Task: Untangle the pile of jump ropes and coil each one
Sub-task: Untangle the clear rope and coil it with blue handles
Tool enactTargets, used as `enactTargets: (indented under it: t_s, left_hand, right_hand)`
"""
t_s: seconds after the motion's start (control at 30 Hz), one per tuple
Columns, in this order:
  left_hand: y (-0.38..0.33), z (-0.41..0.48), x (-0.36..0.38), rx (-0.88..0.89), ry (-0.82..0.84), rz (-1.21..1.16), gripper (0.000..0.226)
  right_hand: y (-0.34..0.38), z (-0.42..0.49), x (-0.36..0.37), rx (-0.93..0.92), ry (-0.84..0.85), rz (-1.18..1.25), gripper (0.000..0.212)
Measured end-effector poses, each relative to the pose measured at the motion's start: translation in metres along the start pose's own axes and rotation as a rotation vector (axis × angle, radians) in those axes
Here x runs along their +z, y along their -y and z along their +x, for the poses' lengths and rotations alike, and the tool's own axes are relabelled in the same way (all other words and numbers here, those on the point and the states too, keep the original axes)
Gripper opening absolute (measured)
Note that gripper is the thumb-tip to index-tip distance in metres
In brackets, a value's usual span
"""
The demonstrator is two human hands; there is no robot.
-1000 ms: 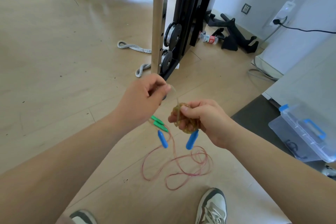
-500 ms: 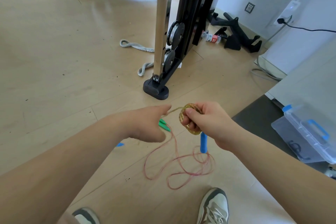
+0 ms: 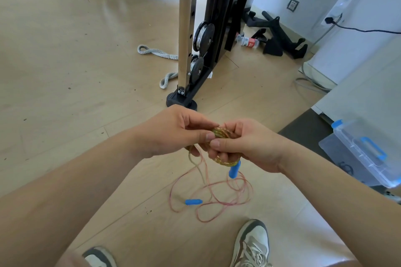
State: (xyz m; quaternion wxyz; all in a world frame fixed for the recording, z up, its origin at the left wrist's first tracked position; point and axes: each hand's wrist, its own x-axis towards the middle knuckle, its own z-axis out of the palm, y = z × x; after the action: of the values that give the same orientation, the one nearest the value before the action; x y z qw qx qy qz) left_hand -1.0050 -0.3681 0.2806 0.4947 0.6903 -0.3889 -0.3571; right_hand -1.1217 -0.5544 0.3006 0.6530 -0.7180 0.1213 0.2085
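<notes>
A yellow jump rope (image 3: 223, 159) is wound into a small coil between both hands. My right hand (image 3: 245, 147) grips the coil, thumb on top. My left hand (image 3: 173, 134) pinches the coil's left side, and a loose tail hangs below it. One blue handle (image 3: 234, 169) dangles under my right hand. A second blue handle (image 3: 193, 202) lies on the floor. A thin pink rope (image 3: 217, 201) lies in loose loops on the wooden floor beneath my hands.
A black and steel gym machine (image 3: 195, 50) stands just ahead, with its foot (image 3: 181, 102) close to my hands. A grey rope (image 3: 156, 52) lies beside it. A clear box with blue clips (image 3: 368, 154) sits to the right. My shoes (image 3: 252, 245) are below.
My left hand has come back from the left to the coil and now pinches it. The green handles are hidden, and a blue handle now lies on the floor.
</notes>
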Motion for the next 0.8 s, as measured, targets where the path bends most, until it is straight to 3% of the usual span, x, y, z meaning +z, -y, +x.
enactTargets:
  t_s: [0.13, 0.3, 0.4, 0.5, 0.63, 0.73, 0.8]
  left_hand:
    - [0.001, 0.000, 0.005, 0.059, -0.038, 0.079, 0.026]
    - [0.008, 0.002, 0.021, 0.099, -0.153, 0.158, 0.034]
    - [0.011, 0.002, 0.029, 0.110, -0.176, 0.279, 0.035]
    - [0.021, 0.003, 0.034, 0.113, -0.241, 0.547, 0.032]
    - [0.028, 0.004, 0.048, 0.017, -0.286, 0.611, 0.034]
    - [0.035, 0.007, 0.063, -0.126, -0.205, 0.497, 0.024]
    - [0.038, 0.006, 0.075, -0.199, -0.110, 0.569, 0.016]
  right_hand:
    - [0.001, -0.004, -0.001, 0.050, 0.020, 0.147, 0.018]
    - [-0.004, -0.003, 0.000, 0.012, -0.085, 0.371, 0.015]
    - [0.000, -0.002, 0.001, 0.077, -0.147, 0.287, 0.014]
    - [0.004, 0.000, 0.006, 0.131, -0.195, 0.236, 0.017]
    - [0.007, 0.002, 0.017, 0.172, -0.331, 0.204, 0.020]
    - [0.005, 0.005, 0.023, 0.143, -0.482, 0.329, 0.019]
    - [0.004, 0.008, 0.026, 0.091, -0.584, 0.402, 0.016]
